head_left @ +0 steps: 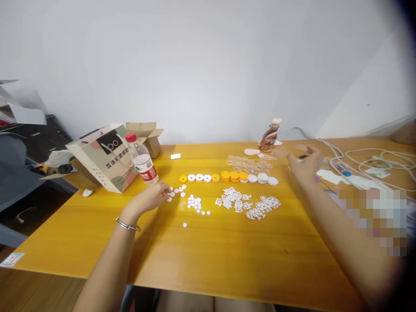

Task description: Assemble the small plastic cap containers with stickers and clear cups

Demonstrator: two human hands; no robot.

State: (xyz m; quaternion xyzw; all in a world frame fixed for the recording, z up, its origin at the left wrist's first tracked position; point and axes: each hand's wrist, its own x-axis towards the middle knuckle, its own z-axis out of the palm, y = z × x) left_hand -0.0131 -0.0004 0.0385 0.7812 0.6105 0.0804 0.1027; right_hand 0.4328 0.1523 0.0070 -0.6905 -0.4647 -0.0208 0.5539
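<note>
My left hand, with a silver bangle on its wrist, reaches down at the left end of the small white discs. Its fingers are drawn together and touch the discs; whether one is between them is hidden. Over the right side of the table is my right hand, slightly blurred, with thumb and fingers apart and nothing visible in them. A row of white and orange rings runs across the middle. Clear plastic rings lie behind it. In front are more white discs and white spoked parts.
A red-capped water bottle, a paper bag and a cardboard box stand at left. A brown drink bottle stands at the back. White cables and papers lie at right. One disc lies apart near the front.
</note>
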